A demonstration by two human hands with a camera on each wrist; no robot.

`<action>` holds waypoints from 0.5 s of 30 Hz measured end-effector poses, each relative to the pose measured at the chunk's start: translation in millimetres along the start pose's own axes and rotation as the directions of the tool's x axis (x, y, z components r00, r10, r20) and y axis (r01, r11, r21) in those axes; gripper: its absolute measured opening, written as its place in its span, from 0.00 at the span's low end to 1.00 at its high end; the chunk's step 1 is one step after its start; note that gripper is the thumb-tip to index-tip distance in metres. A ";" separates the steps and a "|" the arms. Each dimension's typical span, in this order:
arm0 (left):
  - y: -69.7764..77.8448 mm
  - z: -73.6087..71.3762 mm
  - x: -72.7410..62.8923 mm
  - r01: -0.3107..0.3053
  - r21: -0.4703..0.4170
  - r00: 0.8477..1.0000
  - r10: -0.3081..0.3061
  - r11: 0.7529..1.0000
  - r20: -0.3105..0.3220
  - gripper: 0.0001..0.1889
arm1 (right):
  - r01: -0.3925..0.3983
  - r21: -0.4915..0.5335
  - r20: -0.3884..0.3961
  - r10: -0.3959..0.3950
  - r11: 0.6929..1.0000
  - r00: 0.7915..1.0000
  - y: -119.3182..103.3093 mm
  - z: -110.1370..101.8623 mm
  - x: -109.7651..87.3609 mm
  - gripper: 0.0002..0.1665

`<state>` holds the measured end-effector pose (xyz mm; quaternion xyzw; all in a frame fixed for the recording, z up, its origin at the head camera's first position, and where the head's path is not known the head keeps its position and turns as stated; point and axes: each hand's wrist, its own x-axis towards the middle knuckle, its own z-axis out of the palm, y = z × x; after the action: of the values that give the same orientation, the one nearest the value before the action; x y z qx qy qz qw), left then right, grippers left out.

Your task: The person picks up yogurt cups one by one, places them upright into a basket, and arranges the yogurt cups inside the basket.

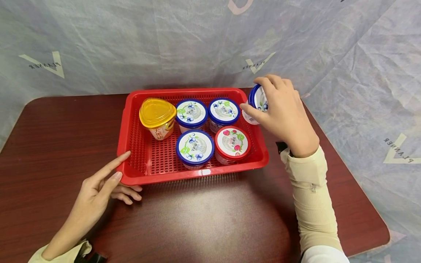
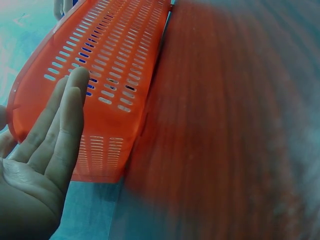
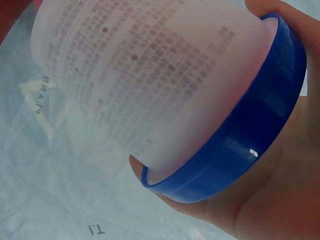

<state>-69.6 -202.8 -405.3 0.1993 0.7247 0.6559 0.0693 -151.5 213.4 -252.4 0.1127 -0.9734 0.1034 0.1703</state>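
My right hand [image 1: 284,109] grips a pudding cup with a blue lid [image 3: 240,135], thumb and fingers round the lid's edge. The cup tilts over the right end of the red basket [image 1: 171,179], and its clear printed side [image 3: 145,65] shows in the right wrist view. My left hand [image 1: 98,193] is at the basket's near left corner, index finger and thumb resting on the rim. Its other fingers [image 2: 70,120] extend straight beside the slotted wall. Inside the basket are three blue-lidded cups [image 1: 194,148], a red-lidded cup [image 1: 232,142] and a yellow-lidded cup [image 1: 158,113], which leans.
The basket stands on a dark red wooden table [image 1: 204,219], near its back edge. A grey printed cloth [image 1: 131,44] hangs behind the table and along its right side.
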 end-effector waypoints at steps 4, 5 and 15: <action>-0.3 0.2 -0.1 -0.006 -0.003 1.000 0.006 1.000 0.001 0.25 | 0.009 -0.001 0.005 -0.009 1.000 1.000 -4.5 -1.1 -2.3 0.38; -0.4 0.1 -0.1 -0.009 -0.005 1.000 0.009 1.000 0.002 0.25 | 0.011 -0.002 0.003 -0.011 1.000 1.000 -5.3 -1.3 -2.6 0.38; 0.2 0.6 -0.3 -0.006 -0.002 1.000 0.006 1.000 0.000 0.26 | 0.029 -0.013 -0.005 -0.030 0.999 1.000 -9.8 -3.3 -4.3 0.38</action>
<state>-69.0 -202.4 -405.2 0.2015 0.7235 0.6568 0.0676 -144.1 205.6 -249.3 0.1256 -0.9719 0.0949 0.1751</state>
